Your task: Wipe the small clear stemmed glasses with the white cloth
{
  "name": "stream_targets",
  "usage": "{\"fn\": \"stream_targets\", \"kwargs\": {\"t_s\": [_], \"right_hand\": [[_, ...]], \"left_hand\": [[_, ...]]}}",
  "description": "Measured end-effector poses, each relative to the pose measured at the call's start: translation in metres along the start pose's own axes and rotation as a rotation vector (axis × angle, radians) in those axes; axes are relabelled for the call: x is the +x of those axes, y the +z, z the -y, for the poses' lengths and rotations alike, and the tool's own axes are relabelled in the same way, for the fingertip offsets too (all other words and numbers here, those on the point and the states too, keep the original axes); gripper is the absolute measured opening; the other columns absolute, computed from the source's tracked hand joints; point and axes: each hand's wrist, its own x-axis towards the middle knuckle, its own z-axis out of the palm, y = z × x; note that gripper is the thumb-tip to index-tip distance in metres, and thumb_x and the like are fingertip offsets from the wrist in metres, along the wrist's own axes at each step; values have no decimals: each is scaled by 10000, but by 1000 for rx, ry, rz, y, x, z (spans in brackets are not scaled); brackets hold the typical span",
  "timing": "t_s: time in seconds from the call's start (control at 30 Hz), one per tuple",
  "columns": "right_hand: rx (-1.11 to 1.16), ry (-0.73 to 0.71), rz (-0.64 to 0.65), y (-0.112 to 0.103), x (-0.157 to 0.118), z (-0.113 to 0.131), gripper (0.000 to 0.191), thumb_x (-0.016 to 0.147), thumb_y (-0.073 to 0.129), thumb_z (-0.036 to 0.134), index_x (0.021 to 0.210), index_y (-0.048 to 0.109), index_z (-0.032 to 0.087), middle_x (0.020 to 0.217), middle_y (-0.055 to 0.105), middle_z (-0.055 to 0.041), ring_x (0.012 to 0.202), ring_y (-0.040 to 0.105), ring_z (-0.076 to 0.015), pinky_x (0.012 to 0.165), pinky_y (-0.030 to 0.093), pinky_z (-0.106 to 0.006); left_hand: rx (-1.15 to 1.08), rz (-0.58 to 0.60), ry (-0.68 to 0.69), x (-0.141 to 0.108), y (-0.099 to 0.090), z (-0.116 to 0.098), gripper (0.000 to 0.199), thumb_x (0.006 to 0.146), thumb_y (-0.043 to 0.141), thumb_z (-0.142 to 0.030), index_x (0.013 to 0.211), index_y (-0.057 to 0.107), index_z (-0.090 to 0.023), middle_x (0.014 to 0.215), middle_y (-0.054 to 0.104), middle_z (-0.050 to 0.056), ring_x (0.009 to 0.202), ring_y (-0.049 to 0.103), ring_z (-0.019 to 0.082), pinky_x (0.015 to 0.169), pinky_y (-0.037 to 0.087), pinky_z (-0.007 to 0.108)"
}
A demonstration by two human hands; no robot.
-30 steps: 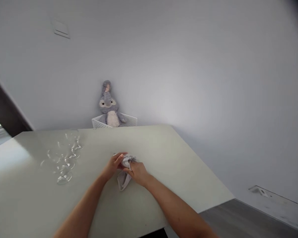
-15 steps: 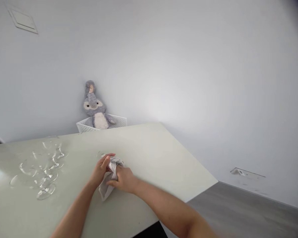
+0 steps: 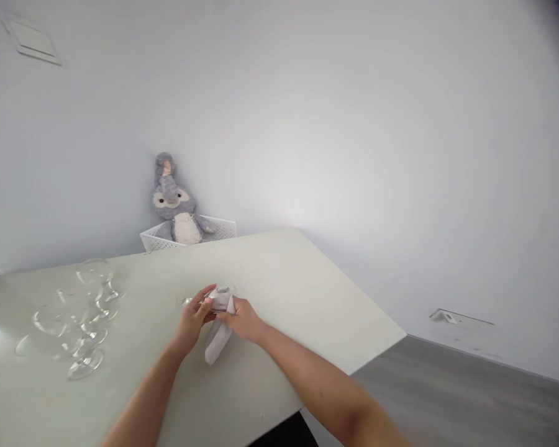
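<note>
My left hand point(image 3: 192, 320) is closed around a clear glass, most of which is hidden by fingers and cloth; a bit of its round base point(image 3: 186, 302) shows left of the fingers. A light grey cloth point(image 3: 220, 340) covers the glass's right end and hangs down between my hands. With thumb and fingers, my right hand point(image 3: 245, 320) pinches this cloth at the rim side. Both hands are close together over the pale table point(image 3: 279, 273).
Several clear stemmed glasses point(image 3: 84, 364) lie or stand on the table's left part. Behind the far edge, a grey plush toy point(image 3: 186, 228) sits in a white basket point(image 3: 223, 228) by the wall. A black object point(image 3: 286, 431) lies at the near edge.
The cloth has shifted right and its hanging end is narrower. My right hand has moved slightly up and right, with its thumb now on the cloth at the glass. The view has shifted slightly.
</note>
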Motion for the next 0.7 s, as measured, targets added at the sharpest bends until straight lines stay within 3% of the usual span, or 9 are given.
{"fn": "stream_targets", "kwargs": {"t_s": [0.07,0.13,0.33,0.4,0.53,0.6,0.7], "right_hand": [[-260,-52,11,1,-4,1,201,697,591,314,866,614,207,848,630,-20,813,538,-181,779,393,-316],[-287,-43,9,-1,-5,1,184,686,602,317,833,619,208,825,631,-22,803,537,-188,776,387,-320],[499,191,-24,2,-2,4,338,749,534,416,983,570,176,793,619,-45,620,536,-141,585,424,-276],[441,154,2,7,-7,5,349,731,564,390,1017,564,191,834,620,-44,652,541,-146,612,428,-280],[-84,7,1,13,-17,5,225,698,595,350,860,631,198,829,631,-46,803,543,-201,750,398,-317],[-180,22,-17,10,-16,4,185,689,598,356,773,636,196,778,632,-41,780,543,-206,745,398,-325],[129,157,-100,2,-7,3,260,672,617,360,859,613,179,761,630,-29,711,554,-185,673,425,-312]], "left_hand": [[-8,-5,-20,-1,0,-1,594,752,428,-554,1171,461,-134,877,620,70,759,591,186,680,493,325],[14,-8,-15,-2,1,-3,586,765,391,-567,1136,490,-124,934,617,96,797,588,200,687,496,339],[-24,72,154,-6,4,-5,575,691,606,-415,1203,437,-215,1191,514,110,944,546,209,795,462,331],[-38,34,158,-5,3,-3,550,709,585,-421,1192,447,-195,1037,588,95,838,568,177,752,471,316],[30,-77,71,-2,2,5,483,796,378,-524,1033,551,-141,646,563,18,548,514,117,519,445,247],[41,-103,64,-3,4,7,516,810,309,-545,967,574,-132,697,576,42,583,525,132,503,436,246],[16,-57,118,-5,9,4,459,782,433,-496,1097,525,-176,997,577,84,827,550,177,668,468,285]]}}
